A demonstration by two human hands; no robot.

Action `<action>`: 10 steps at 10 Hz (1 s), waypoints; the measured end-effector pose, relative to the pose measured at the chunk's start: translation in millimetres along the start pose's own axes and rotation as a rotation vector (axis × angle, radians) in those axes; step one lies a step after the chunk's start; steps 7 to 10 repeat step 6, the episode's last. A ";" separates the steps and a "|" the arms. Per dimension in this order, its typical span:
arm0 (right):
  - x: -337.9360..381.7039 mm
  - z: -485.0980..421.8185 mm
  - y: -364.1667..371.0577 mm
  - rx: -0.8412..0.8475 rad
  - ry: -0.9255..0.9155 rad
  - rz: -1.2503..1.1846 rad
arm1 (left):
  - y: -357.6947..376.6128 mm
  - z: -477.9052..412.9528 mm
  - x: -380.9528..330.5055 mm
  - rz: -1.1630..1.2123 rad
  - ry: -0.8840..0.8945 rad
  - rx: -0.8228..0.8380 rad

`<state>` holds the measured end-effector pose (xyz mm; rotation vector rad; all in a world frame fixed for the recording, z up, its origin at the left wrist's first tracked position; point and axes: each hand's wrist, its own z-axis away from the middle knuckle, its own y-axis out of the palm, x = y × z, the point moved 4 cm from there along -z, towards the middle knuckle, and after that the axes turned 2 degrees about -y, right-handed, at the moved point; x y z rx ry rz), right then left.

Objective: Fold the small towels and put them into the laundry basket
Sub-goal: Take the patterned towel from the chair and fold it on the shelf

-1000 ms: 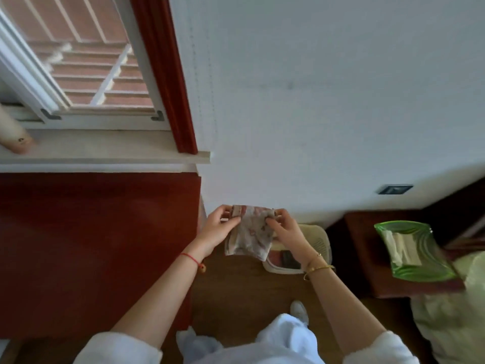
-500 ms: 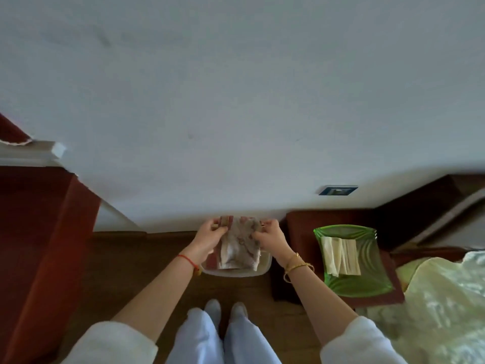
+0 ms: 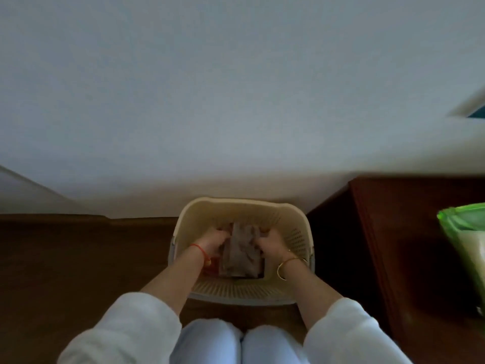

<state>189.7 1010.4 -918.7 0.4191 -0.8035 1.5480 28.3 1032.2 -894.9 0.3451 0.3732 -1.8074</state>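
Observation:
A cream plastic laundry basket (image 3: 296, 237) with perforated walls stands on the wooden floor against the white wall. Both my hands are down inside it. My left hand (image 3: 214, 244) grips the left edge of a folded, pale patterned small towel (image 3: 241, 254), and my right hand (image 3: 270, 244) grips its right edge. The towel lies low in the basket on top of other folded cloth, of which a red piece (image 3: 211, 266) shows at the left.
A dark red wooden bedside table (image 3: 409, 245) stands right of the basket, with a green tray (image 3: 456, 222) at its right edge. My knees (image 3: 236, 342) in pale trousers are just in front of the basket. Wooden floor (image 3: 78, 258) stretches to the left.
I have bent down over the basket. Both hands carried the folded towel from chest height down into the basket. The window and red panel have left the view.

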 end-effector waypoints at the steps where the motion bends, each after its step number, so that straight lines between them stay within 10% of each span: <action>1: -55.4 -66.0 24.7 0.000 0.010 0.146 | 6.7 -82.4 34.6 -0.016 -0.079 0.035; 10: -133.6 -132.6 53.1 0.154 0.223 0.307 | -2.8 -178.1 69.9 -0.062 -0.135 -0.011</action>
